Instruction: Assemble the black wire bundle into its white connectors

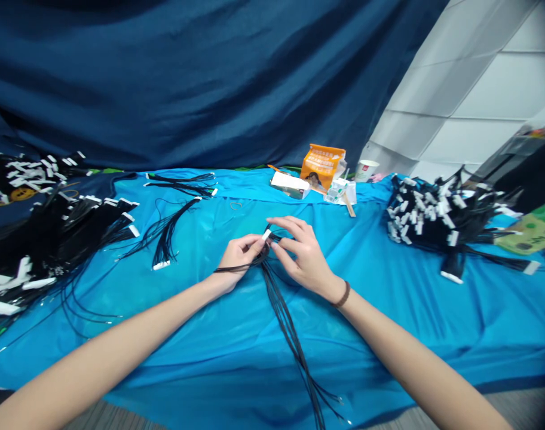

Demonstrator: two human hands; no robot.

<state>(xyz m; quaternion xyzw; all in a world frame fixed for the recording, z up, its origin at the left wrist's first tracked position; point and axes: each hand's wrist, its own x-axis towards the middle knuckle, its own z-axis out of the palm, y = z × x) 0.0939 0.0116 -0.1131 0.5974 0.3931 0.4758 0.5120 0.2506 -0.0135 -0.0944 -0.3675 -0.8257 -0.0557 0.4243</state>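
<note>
My left hand (237, 260) is closed around a bundle of black wires (284, 313), its thumb pressed close to a small white connector (266, 234). From this grip the loose wires hang down over the front of the table, with tiny bare-looking tips at the bottom. One strand runs back across the left palm. My right hand (302, 251), with a brown band at its wrist, has its fingers curled around the connector's right side, where thin black wires pass between them. Exactly how the right fingertips pinch these wires is partly hidden.
Wire harnesses with white connectors lie in piles at left (88, 221) and right (429, 209). Two small harness bundles (167, 236) (183, 182) rest left of centre. An orange packet (322, 167), a white box (289, 184) and a paper cup (366, 170) stand at the back, before a dark blue curtain (187, 83).
</note>
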